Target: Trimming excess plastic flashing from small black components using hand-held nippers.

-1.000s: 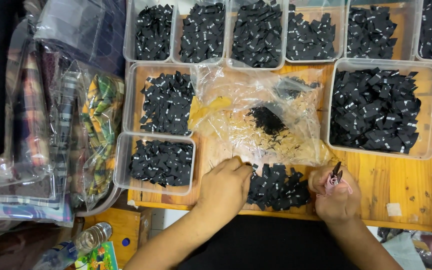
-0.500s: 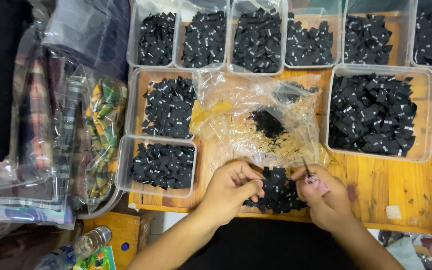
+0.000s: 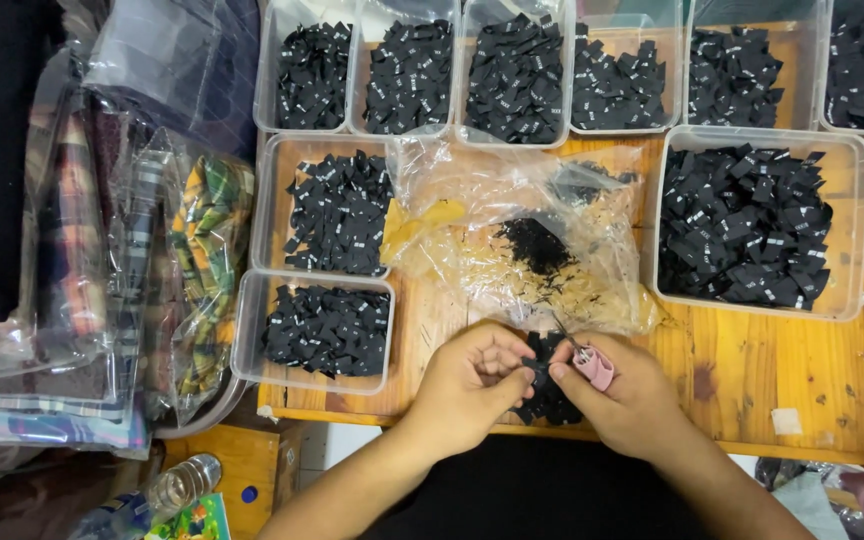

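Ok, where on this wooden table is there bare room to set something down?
Bare wood shows at the table's near right corner, between the large right tub and the right hand. A thin strip lies between the small near tub and the plastic bag. Elsewhere tubs crowd it.

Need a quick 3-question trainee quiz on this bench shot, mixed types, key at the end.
1. True or false: the right hand holds a pink-handled snipper.
2. What does the left hand pinch? A) a black fabric label B) a bottle C) a yellow cloth
3. Where does the crumpled clear plastic bag lie, relative to the hands?

Key:
1. True
2. A
3. Just beyond them, on the wooden table, between the label-filled clear bins.
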